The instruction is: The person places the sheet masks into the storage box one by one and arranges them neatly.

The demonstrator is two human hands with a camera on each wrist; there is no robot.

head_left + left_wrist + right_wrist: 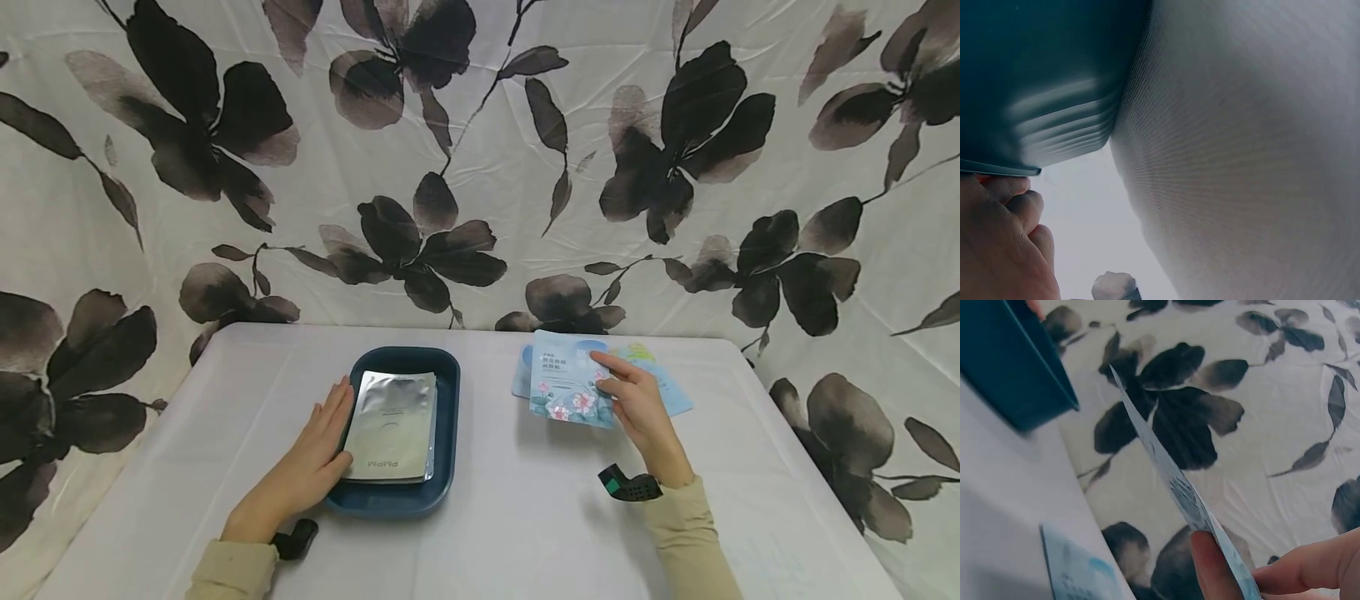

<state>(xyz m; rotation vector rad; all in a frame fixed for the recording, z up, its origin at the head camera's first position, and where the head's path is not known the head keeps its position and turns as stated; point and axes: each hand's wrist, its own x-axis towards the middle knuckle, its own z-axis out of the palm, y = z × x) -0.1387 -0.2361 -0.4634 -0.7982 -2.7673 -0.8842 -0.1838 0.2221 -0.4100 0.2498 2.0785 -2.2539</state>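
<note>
A dark blue tray (447, 450) stands left of centre with flat silvery-cream mask sachets (392, 433) stacked inside. Along its left side rests my left hand (307, 458), fingers straight. The left wrist view shows that hand (1004, 240) at the tray's rim, beside its ribbed outer wall (1066, 119). Between thumb and fingers my right hand (643, 410) pinches a light blue flowered sachet (562, 379). This sachet (1179, 487) appears nearly edge-on in the right wrist view, above the table. Behind and below it lie other blue sachets (672, 395), partly covered.
A white cloth covers the table (495, 517). Right behind its far edge hangs a white curtain (525, 167) with dark flowers. A black wrist camera (630, 485) is worn at the right wrist, another (297, 540) at the left.
</note>
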